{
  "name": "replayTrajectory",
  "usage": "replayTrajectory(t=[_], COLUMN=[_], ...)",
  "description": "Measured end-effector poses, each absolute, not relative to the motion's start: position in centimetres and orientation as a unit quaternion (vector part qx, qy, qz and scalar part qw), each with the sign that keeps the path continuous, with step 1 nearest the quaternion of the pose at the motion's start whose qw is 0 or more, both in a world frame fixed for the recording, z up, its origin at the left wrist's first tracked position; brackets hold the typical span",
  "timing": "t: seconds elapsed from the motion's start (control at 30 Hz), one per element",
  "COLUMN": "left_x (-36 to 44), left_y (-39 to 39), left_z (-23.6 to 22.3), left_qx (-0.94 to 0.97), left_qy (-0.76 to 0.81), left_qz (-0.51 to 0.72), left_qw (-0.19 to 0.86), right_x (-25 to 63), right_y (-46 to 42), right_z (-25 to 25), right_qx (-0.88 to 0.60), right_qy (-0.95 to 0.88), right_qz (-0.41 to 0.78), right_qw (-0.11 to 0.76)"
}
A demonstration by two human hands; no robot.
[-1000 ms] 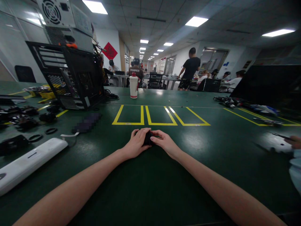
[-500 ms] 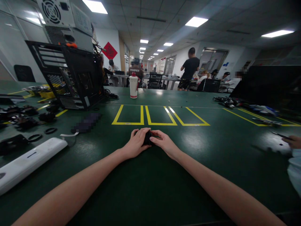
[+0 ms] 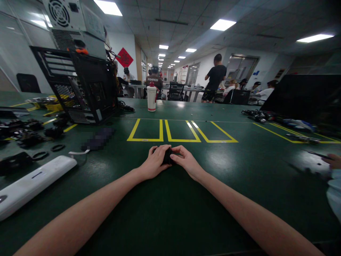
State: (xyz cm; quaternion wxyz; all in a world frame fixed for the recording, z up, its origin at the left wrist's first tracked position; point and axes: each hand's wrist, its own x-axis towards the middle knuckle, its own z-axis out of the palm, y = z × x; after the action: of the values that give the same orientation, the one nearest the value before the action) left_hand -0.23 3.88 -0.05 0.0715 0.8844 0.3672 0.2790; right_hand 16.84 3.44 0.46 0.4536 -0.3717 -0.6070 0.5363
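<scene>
Head view of a two-handed hold on a small black object, located at mid-frame over the green tabletop, just on the near side of three yellow-taped outlines. The left hand is closed over the object from the left, fingers across its top and thumb low along its near side. The right hand is partly curled, thumb and index finger slightly parted at the object's right edge; whether they pinch it or merely touch it is impossible to say. The fingers hide much of the object, so its identity and its contact with the table are unclear. Judged from this posture, the step in hand is close handling, with the left hand steadying and the right fingertips working the edge. The next move probably calls for a firm left hold and fine, light fingertip control on the right.
</scene>
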Motion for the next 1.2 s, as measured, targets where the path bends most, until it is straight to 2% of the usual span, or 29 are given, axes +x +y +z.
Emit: replayTrajectory(t=[0.33, 0.73, 0.87, 1.2], left_x=[-0.41, -0.29, -0.24, -0.26], left_y=[3.35, 3.77, 3.86, 3.78], left_z=[0.73, 0.10, -0.06, 0.00], left_qx=[0.890, 0.888, 0.884, 0.885], left_qy=[0.364, 0.365, 0.371, 0.369], left_qz=[0.265, 0.271, 0.277, 0.277], left_qw=[0.078, 0.073, 0.068, 0.067], right_x=[17.25, 17.37, 17.34, 17.02], right_y=[3.14, 3.52, 3.40, 3.47], right_z=[1.07, 0.79, 1.02, 0.90], right_qx=[-0.338, -0.372, -0.343, -0.385], right_qy=[-0.597, -0.610, -0.610, -0.595], right_qz=[0.580, 0.559, 0.569, 0.551], right_qw=[0.439, 0.421, 0.431, 0.441])
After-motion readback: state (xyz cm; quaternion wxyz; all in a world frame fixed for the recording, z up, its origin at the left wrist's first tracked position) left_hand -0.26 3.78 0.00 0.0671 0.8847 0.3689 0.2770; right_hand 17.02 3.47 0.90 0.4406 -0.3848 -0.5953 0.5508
